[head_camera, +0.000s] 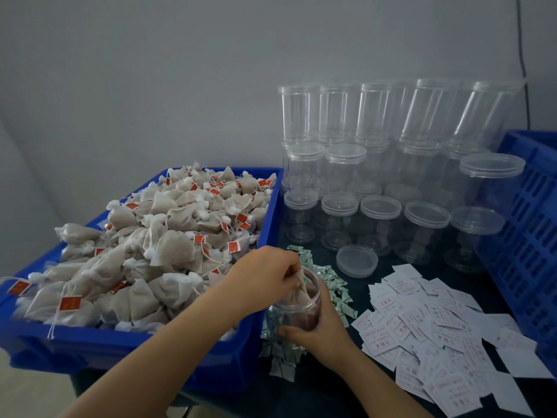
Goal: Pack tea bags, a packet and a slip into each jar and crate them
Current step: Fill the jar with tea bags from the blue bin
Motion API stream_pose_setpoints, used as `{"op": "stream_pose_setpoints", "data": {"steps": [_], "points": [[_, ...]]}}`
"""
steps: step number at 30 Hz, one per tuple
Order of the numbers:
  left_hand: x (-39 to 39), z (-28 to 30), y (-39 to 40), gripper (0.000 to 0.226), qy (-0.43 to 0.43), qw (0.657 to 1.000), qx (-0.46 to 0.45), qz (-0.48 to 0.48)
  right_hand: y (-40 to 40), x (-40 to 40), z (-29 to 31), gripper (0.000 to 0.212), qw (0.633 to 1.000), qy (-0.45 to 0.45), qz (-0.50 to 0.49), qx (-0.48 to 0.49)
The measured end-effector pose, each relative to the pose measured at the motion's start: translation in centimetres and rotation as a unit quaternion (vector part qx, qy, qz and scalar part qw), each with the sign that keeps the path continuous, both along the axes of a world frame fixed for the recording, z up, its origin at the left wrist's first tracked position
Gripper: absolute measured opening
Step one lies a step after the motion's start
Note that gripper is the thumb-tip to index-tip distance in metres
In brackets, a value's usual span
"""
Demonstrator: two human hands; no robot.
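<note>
Over the mouth of an open clear jar [297, 306], the left hand [262, 273] pinched a tea bag [297, 294], its grip clamped on the gathered top. Below it, the right hand [313, 330] curled around the jar, tilted above green-and-white packets [337, 291]. Left of both hands sat a blue bin [247, 351] heaped with tea bags; right lay paper slips [422, 327].
</note>
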State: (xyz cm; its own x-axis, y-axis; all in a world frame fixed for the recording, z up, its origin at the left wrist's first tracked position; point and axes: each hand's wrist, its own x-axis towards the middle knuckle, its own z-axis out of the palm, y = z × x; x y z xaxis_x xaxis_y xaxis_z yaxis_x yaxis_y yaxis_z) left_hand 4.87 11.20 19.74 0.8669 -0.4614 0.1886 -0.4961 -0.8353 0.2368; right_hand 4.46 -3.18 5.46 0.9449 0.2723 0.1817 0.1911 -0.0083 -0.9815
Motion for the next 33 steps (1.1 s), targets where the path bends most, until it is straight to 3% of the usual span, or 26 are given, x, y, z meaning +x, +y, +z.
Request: {"op": "stream_pose_setpoints", "data": {"steps": [15, 24, 33], "points": [[0.3, -0.1, 0.1, 0.011, -0.016, 1.000, -0.005, -0.002, -0.1, -0.3, 0.2, 0.100, 1.000, -0.010, -0.008, -0.029], [2.5, 0.7, 3.0, 0.011, -0.021, 0.998, -0.009, 0.065, -0.1, -0.5, 0.4, 0.099, 1.000, -0.019, -0.010, -0.016], [7.5, -1.3, 5.0, 0.040, -0.015, 0.984, 0.058, 0.167, -0.2, -0.8, 0.8, 0.100, 1.000, -0.020, -0.006, -0.014]]}}
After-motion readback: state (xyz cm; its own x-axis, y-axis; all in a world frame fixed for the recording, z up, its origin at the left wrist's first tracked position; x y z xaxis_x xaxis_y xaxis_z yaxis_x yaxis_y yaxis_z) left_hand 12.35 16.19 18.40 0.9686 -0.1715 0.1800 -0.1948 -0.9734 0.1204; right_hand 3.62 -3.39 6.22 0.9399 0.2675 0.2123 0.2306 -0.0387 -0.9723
